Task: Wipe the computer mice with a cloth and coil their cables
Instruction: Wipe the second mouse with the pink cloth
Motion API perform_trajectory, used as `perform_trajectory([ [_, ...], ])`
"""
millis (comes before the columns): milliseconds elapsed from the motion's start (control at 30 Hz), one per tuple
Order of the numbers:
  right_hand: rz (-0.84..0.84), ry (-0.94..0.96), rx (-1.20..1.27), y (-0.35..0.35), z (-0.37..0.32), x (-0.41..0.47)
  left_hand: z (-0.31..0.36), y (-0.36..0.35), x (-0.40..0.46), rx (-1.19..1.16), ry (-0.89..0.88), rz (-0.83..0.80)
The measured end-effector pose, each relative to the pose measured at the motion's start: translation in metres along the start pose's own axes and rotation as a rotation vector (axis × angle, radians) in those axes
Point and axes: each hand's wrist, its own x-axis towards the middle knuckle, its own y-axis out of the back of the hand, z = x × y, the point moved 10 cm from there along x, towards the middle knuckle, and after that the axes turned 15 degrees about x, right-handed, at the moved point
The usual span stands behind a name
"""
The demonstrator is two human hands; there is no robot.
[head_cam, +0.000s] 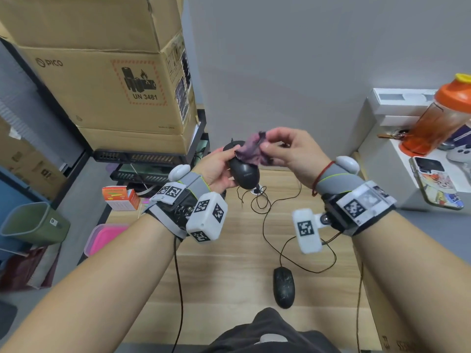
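Well, black mouse (244,174) w/ purple cloth (252,152) draped.

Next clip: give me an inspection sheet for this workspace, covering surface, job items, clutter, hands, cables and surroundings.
Surface: wooden table, light grain.
Job's things: held mouse raised above the table; purple cloth against its top; second mouse lying on the table, speckled.
Clutter: small orange box at the table's left edge.
Hands: left hand grips the held mouse; right hand pinches the cloth.
Cables: black cable loose and uncoiled across the table.
Surroundings: cardboard boxes left; orange bottle and phone right; green bin on the floor.
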Motion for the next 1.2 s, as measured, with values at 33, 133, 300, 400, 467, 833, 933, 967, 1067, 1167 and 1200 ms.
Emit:
perform_trajectory([
  [33, 0.019, 0.007, -0.147, 0.000, 0.004, 0.000, -0.001, -0.005, 0.000, -0.020, 0.014, -0.033],
  [133, 0.113, 0.072, -0.482, 0.009, 0.002, 0.002, -0.004, -0.012, 0.001, -0.150, 0.056, -0.096],
  [300, 0.164, 0.178, -0.485, 0.014, -0.008, 0.003, -0.006, -0.015, -0.004, -0.022, 0.036, -0.202],
  [400, 0.148, 0.196, -0.591, 0.011, -0.009, 0.006, -0.004, -0.023, -0.004, 0.021, -0.029, -0.271],
  [467, 0.105, 0.196, -0.681, 0.005, -0.008, 0.005, -0.004, -0.023, -0.002, 0.023, -0.058, -0.276],
  [833, 0.128, 0.228, -0.601, 0.006, -0.021, 0.002, -0.019, -0.013, 0.006, 0.056, 0.033, -0.191],
  [933, -0.016, 0.254, -0.632, -0.010, -0.017, -0.004, -0.019, -0.010, 0.008, 0.024, 0.046, -0.147],
  [967, -0.088, 0.253, -0.672, -0.016, -0.013, -0.007, -0.019, -0.008, 0.008, 0.024, 0.047, -0.135],
  [1067, -0.273, 0.171, -0.779, -0.029, -0.001, -0.013, -0.024, -0.007, 0.007, 0.004, 0.076, -0.107],
  [1167, -0.341, 0.092, -0.860, -0.031, 0.008, -0.015, -0.027, -0.004, 0.009, -0.029, 0.117, -0.094],
  [1200, -0.321, 0.098, -0.855, -0.029, 0.006, -0.014, -0.026, -0.005, 0.009, -0.006, 0.120, -0.101],
])
